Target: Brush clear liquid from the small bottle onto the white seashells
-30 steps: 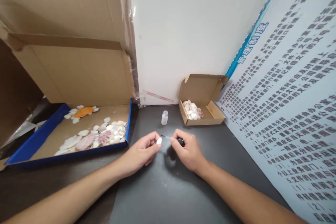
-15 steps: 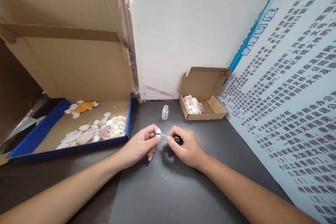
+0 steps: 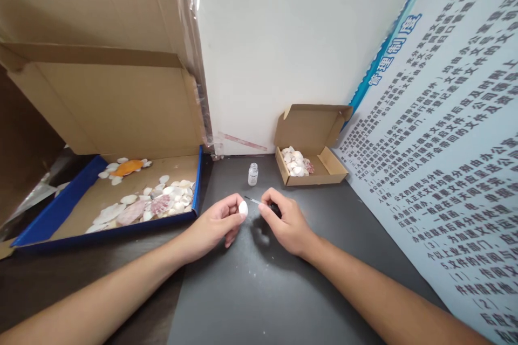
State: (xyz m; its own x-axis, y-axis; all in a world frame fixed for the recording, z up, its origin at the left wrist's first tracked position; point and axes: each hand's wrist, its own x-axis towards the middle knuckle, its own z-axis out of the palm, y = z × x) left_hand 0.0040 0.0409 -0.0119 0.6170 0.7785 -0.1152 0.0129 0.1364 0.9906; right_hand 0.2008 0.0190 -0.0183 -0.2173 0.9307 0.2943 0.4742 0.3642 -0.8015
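Note:
Between the thumb and fingers of my left hand [image 3: 220, 222] is a small white seashell [image 3: 243, 208]. My right hand [image 3: 288, 221] grips the black cap of a thin applicator brush [image 3: 253, 201], its dark tip pointing left, just short of the shell. Tip and shell look apart. Much of the cap is hidden behind my fingers. Beyond both hands a small clear glass bottle [image 3: 253, 175] with a printed label stands upright and uncapped on the dark tabletop [image 3: 243, 302].
At left lies an open blue-edged cardboard box [image 3: 197, 183] with loose seashells [image 3: 159, 202] and an orange shell piece ringed by white shells [image 3: 128, 167]. A smaller open cardboard box [image 3: 318, 179] at the back right holds more shells [image 3: 297, 161]. A printed poster [image 3: 453, 145] lines the right side.
The brush tip was on the shell and has pulled away to the right. The shell has turned a little in my left fingers. Bottle and boxes stay in place; the view has shifted slightly.

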